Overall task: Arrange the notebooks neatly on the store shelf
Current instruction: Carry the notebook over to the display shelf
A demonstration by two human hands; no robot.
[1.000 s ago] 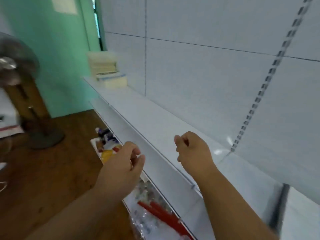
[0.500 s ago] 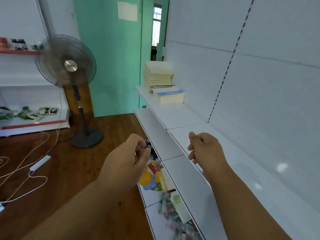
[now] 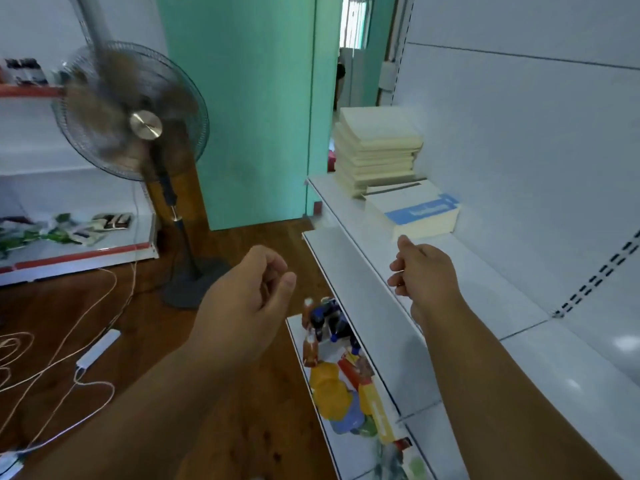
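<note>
Close to me, both arms of the person reach forward with bare forearms. The left hand (image 3: 247,292) hangs above the wooden floor (image 3: 145,341), its fingers curled inward and the thumb near the fingertips, with nothing between them. The right hand (image 3: 424,271) is above the upper white shelf (image 3: 485,289), also curled into a loose fist and holding nothing; it does not touch the shelf or the notebooks.

Below the hands, on a lower shelf (image 3: 298,334), lie colourful packets (image 3: 341,386) in a mixed heap.

A little further along the upper shelf, just beyond the right hand, lies a low pile of notebooks with a blue label (image 3: 414,211) on top. Behind it and touching it, a taller stack of cream notebooks (image 3: 377,150) stands against the white back panel (image 3: 519,133); its layers are a bit shifted, not straight.

On the left, a standing fan (image 3: 133,112) turns on the floor, with thin cables (image 3: 69,341) and a white power strip (image 3: 98,348) near its base. Farther away there is a green wall (image 3: 249,109) and another shelf unit with a red edge (image 3: 72,254) carrying some packets
</note>
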